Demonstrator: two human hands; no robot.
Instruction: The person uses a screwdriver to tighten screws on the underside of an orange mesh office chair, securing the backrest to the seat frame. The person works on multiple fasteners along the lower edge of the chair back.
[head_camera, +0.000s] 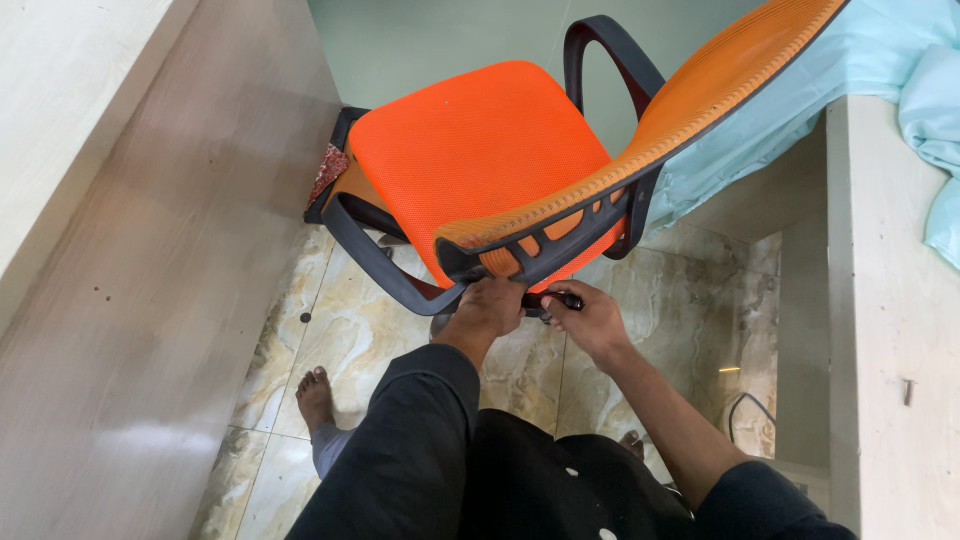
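Your chair (470, 150) stands on the marble floor (330, 340) right in front of you, tilted in the view so its orange seat faces up and its orange mesh back runs from the lower middle up toward the top right corner. Both of your hands meet at the chair's lower back edge, just under the black frame where the back joins the seat. Your left hand (490, 308) is curled closed against the underside of that frame, knuckles toward you, grasping some part there that its own fingers hide. Your right hand (590, 318) sits just beside it, to the chair's right, fingers wrapped around a short black handle (556, 299) that pokes out beneath the frame; whether this is a tool or a lever of the chair you cannot tell from here. One black armrest (610, 60) loops up behind the seat, and the other armrest (375, 255) sweeps along the seat's left edge. A light blue cloth (880, 50) hangs to the right of the chair's back, draped over a pale counter (890, 300). Left of the chair runs a long beige wall panel (150, 250). Below the chair, your bare foot (316, 395) rests on the floor, and a black cable (750, 410) curls by the counter's base.
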